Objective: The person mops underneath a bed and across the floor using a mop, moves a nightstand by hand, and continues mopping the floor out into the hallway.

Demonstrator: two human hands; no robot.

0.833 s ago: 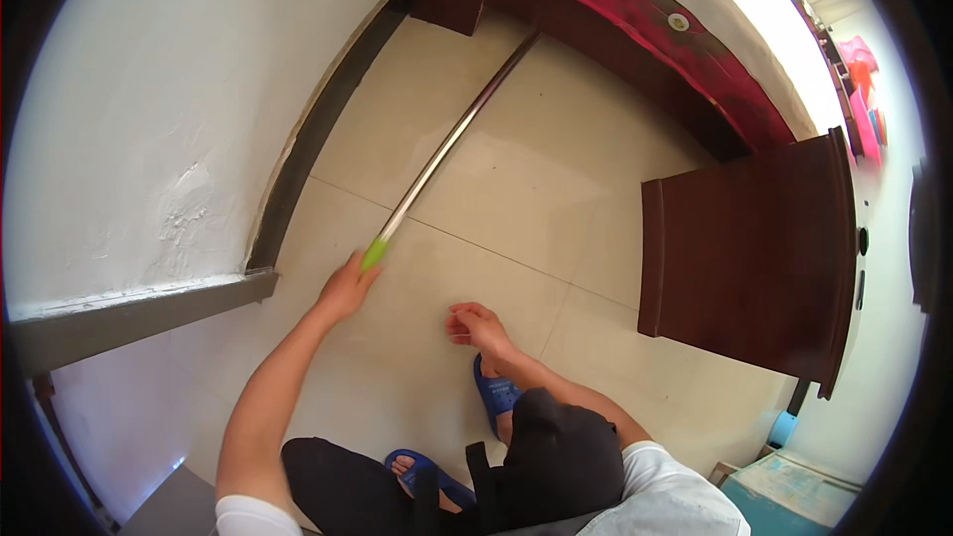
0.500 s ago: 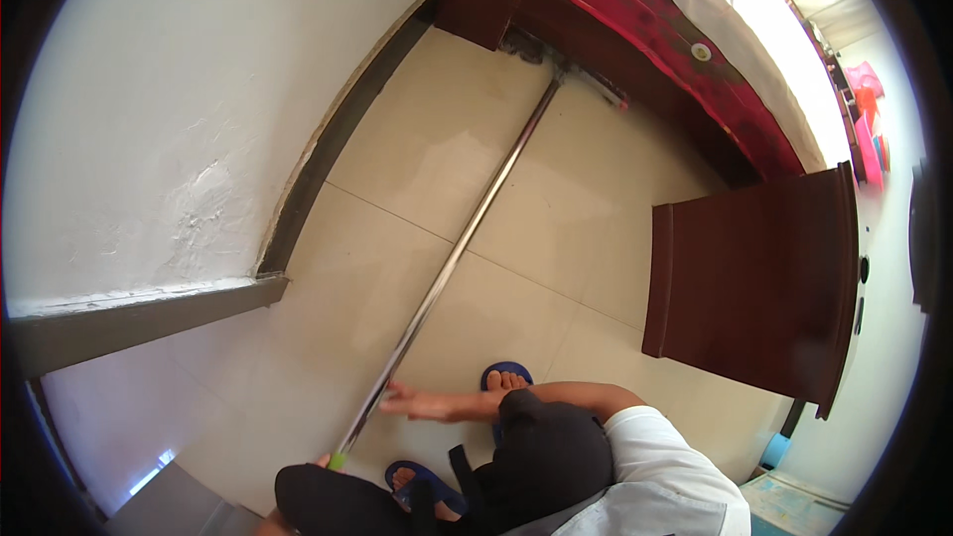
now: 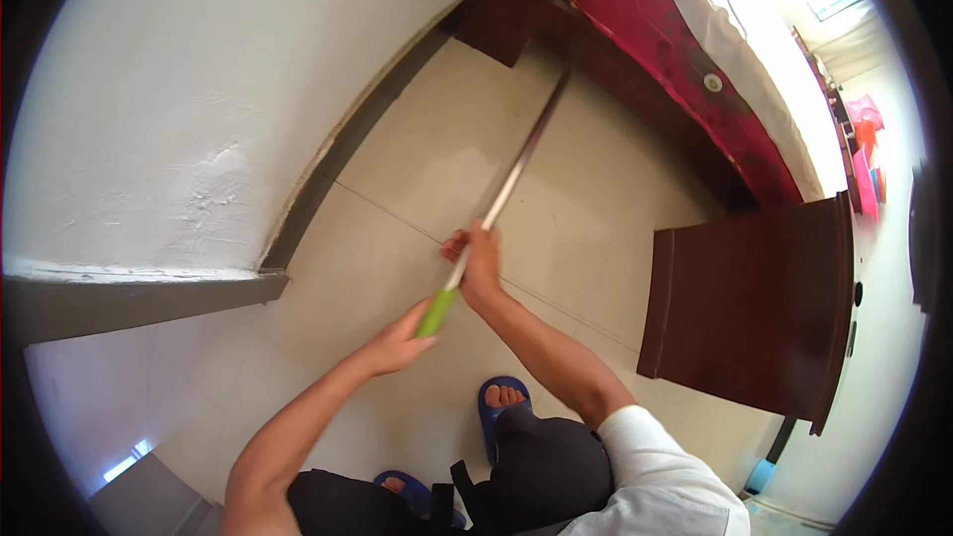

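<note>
A long-handled mop [image 3: 518, 167] with a shiny metal pole slants away from me over the tiled floor. My left hand [image 3: 400, 339] is closed round its green grip [image 3: 435, 314] at the near end. Farther along the pole, my right hand [image 3: 480, 266] wraps round the metal just beyond the grip. The far end of the pole passes beneath the bed [image 3: 645, 15], where the mop head is hidden.
A dark red-brown cabinet [image 3: 749, 303] stands at the right. On the left, a white wall [image 3: 149, 119] with a dark skirting [image 3: 362, 124] ends in a corner. My feet in blue sandals [image 3: 493, 427] are on the beige tiles [image 3: 556, 228].
My right hand, open beside the pole before, now grips it. Both hands and the green grip have moved forward and up, and the mop head has gone from sight beneath the bed.
</note>
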